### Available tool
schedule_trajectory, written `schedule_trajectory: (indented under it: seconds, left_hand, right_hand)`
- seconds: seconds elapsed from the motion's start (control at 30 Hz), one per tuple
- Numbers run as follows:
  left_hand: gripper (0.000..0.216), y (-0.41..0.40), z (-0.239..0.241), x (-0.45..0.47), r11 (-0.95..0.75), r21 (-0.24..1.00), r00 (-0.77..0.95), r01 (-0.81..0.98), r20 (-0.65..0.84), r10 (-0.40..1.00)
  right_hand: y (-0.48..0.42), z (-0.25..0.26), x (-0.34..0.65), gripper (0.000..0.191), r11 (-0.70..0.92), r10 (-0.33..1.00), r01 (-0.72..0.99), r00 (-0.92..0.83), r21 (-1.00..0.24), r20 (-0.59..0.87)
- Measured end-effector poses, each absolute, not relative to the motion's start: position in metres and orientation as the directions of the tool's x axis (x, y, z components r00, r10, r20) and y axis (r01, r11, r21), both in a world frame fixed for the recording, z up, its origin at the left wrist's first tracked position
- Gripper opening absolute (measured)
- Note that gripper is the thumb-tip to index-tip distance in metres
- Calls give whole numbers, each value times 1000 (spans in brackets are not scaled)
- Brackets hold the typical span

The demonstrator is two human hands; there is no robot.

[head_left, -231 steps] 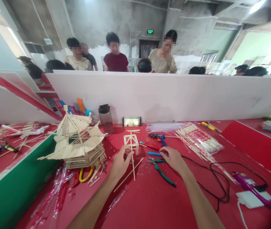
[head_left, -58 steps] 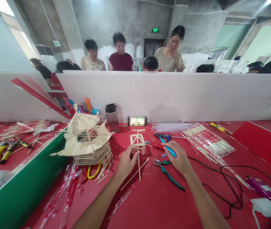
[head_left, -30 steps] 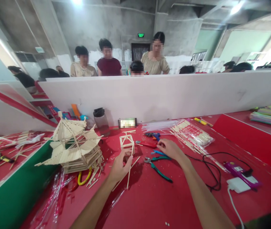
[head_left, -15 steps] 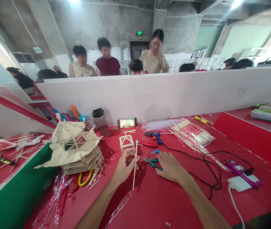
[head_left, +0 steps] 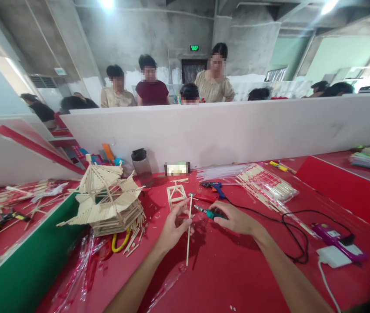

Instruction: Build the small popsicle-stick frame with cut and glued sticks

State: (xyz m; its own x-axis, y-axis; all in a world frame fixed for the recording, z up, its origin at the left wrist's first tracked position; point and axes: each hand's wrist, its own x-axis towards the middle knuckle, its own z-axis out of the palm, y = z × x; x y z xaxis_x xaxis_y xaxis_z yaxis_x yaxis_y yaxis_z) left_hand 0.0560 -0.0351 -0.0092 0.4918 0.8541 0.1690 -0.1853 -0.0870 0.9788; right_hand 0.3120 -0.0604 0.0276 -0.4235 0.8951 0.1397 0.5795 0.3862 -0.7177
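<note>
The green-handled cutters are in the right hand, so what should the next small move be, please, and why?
I would probably ease the green-handled cutters slightly toward the wooden stick: the right hand grips them with their tip pointing towards it, seemingly just short of contact, while the left hand holds that stick.

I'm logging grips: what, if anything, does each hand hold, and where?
Left hand: a thin wooden stick, near its middle. Right hand: green-handled cutters, by the handles.
</note>
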Motion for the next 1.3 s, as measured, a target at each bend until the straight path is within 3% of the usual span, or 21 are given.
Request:
schedule_trajectory:
  seconds: [0.6,0.87,1.3]
  left_hand:
    - [60,-33,-11,53,-125,987,509,-98,158,846]
    - [59,-33,0,49,-185,982,540,39,135,831]
    - [58,-31,2,45,-165,982,542,90,90,835]
  right_hand:
    - [-49,42,305,32,450,872,648,-466,-615,148]
    - [-49,42,308,32,463,865,619,-473,-634,169]
    - [-47,27,307,31,462,861,570,-470,-680,191]
